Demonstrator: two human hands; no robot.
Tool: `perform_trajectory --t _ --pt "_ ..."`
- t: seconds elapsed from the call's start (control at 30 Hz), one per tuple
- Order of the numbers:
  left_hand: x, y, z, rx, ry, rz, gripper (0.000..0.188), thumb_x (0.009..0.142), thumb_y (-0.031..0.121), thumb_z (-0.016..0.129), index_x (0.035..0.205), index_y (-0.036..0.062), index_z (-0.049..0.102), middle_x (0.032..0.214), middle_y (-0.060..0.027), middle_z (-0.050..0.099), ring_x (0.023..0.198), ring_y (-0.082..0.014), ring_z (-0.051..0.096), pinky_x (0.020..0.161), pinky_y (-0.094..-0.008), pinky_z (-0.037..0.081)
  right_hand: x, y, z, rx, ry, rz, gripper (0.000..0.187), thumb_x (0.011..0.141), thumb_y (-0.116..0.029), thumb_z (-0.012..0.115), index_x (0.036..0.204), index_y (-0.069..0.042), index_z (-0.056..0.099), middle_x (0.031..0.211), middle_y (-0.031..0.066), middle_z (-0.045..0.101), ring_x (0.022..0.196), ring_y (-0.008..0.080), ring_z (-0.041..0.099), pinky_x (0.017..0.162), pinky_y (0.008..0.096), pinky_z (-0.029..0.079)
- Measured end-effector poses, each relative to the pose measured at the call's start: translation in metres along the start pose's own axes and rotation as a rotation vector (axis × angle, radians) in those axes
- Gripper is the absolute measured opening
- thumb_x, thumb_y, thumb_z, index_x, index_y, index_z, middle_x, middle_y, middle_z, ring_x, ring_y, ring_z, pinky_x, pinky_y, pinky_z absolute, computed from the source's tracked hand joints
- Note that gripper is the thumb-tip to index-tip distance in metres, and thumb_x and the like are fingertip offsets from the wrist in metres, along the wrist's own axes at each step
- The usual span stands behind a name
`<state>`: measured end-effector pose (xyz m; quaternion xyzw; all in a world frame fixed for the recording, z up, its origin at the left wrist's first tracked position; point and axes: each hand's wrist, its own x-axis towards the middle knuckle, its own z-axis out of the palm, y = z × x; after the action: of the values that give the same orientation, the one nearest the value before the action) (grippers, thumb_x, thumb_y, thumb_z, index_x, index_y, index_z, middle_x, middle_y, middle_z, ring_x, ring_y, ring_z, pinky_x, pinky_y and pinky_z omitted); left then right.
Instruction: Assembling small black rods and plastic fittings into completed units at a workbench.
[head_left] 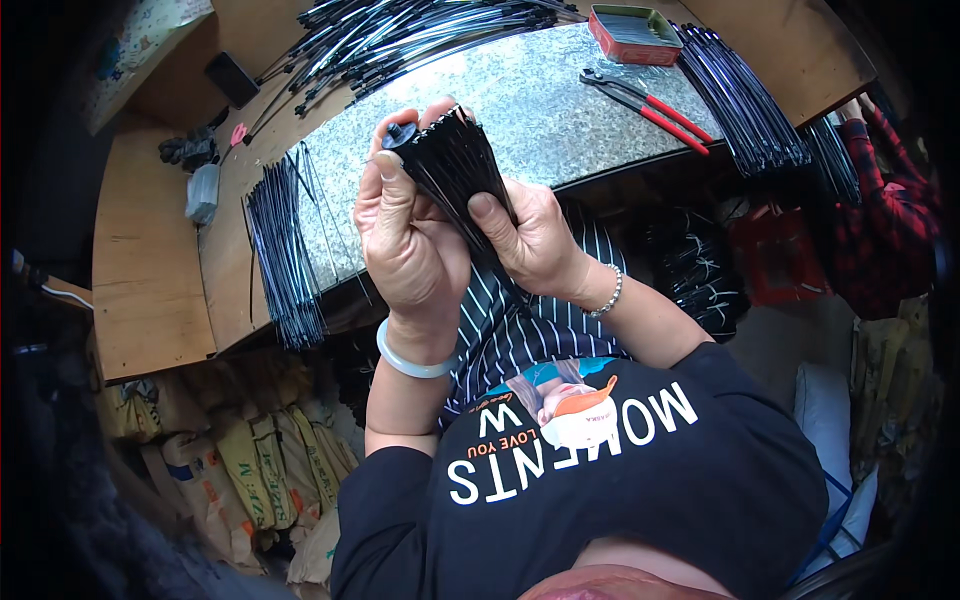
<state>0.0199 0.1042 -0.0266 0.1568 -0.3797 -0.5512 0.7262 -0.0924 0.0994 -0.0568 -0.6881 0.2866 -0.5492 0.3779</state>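
Note:
Above my lap, a bundle of thin black rods is held at a tilt, its upper ends fanned toward the far side. My right hand is closed round the bundle, the thumb lying across its front. My left hand pinches a small dark round part with a short stub between thumb and fingers. This part sits right beside the rods' upper ends; whether it is joined to them I cannot tell. Some left fingers pass behind the bundle and are partly hidden.
Red-handled pliers and a red tin lie on the speckled stone slab. More black rods lie in piles at the left, right and back. A phone is at the far left. Another person's plaid sleeve shows at right.

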Motion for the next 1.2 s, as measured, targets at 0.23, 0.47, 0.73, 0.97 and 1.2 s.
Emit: perform_trajectory --t 0.23,0.47,0.73,0.97,1.2 --pt "0.004 0.002 0.002 -0.201 0.032 -0.039 0.036 0.097 0.024 0.041 0.12 -0.0035 0.046 0.117 -0.0206 0.056 0.11 -0.0304 0.055 0.099 -0.0393 0.043 -0.001 0.003 0.001 0.07 -0.01 -0.001 0.036 0.092 -0.034 0.054 0.092 0.001 0.059 0.067 0.0152 0.057 0.058 0.0233 0.058 0.055 0.0318 0.045" --pt "0.003 0.002 -0.003 -0.256 0.012 -0.061 0.037 0.097 0.025 0.042 0.12 -0.0035 0.046 0.118 -0.0206 0.056 0.111 -0.0315 0.055 0.099 -0.0402 0.042 -0.003 0.006 0.002 0.185 -0.063 0.019 0.038 0.091 -0.037 0.054 0.095 0.001 0.058 0.067 0.0125 0.058 0.061 0.014 0.057 0.056 0.0298 0.045" --pt "-0.001 -0.001 0.0 -0.21 0.023 -0.022 0.038 0.097 0.025 0.042 0.121 -0.004 0.045 0.119 -0.0216 0.055 0.113 -0.0324 0.053 0.099 -0.0406 0.042 -0.005 0.006 -0.001 0.091 -0.077 0.102 0.04 0.093 -0.039 0.05 0.097 0.0 0.057 0.07 0.0153 0.058 0.062 0.0251 0.06 0.059 0.0324 0.046" --pt "0.001 0.003 0.005 -0.149 0.013 -0.085 0.039 0.098 0.025 0.04 0.122 -0.0045 0.044 0.113 -0.0188 0.058 0.104 -0.0268 0.059 0.091 -0.0364 0.048 -0.005 0.014 0.006 0.168 -0.012 0.068 0.039 0.092 -0.039 0.051 0.096 0.0 0.055 0.066 0.0171 0.057 0.06 0.0329 0.059 0.056 0.0353 0.046" --pt "0.008 -0.003 -0.006 -0.012 0.06 -0.045 0.04 0.098 0.026 0.04 0.124 -0.0041 0.043 0.103 -0.0132 0.061 0.089 -0.0171 0.063 0.078 -0.0275 0.053 -0.007 0.01 0.002 -0.013 0.056 0.029 0.033 0.092 -0.033 0.054 0.097 0.0 0.053 0.067 0.0187 0.058 0.061 0.0367 0.06 0.05 0.0359 0.045"
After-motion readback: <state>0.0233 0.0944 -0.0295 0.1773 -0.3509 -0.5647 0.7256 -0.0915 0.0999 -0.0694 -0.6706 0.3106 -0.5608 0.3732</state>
